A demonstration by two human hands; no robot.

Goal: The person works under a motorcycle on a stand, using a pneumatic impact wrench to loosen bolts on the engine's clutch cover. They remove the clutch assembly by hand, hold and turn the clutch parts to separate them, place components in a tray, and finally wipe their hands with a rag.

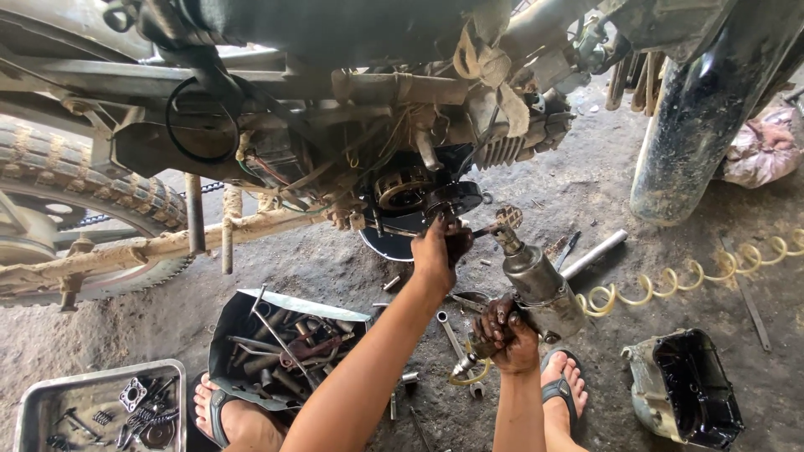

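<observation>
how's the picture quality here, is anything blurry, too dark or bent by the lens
Head view: daylight is soft and even, with deep shadow under the mud-caked motorcycle frame. The left hand at the round black engine cover and the right hand gripping the grimy metal air wrench are sharp. The wide lens bows the edges, and the square steel tray shows a mild sheen.

The left hand [435, 251] reaches up to the open engine [419, 197] of a mud-caked motorcycle [276, 109], fingers closed around a small part at the clutch housing. The right hand [505, 335] grips the handle of a pneumatic impact wrench [536, 285], its socket pointing at the engine and its yellow coiled air hose [695, 272] trailing over the dirt floor [335, 272]. Below lie an open tool bag [280, 347], a metal tray [33, 402] of small parts and a black engine cover [687, 389]. Sandalled feet show at the bottom.
</observation>
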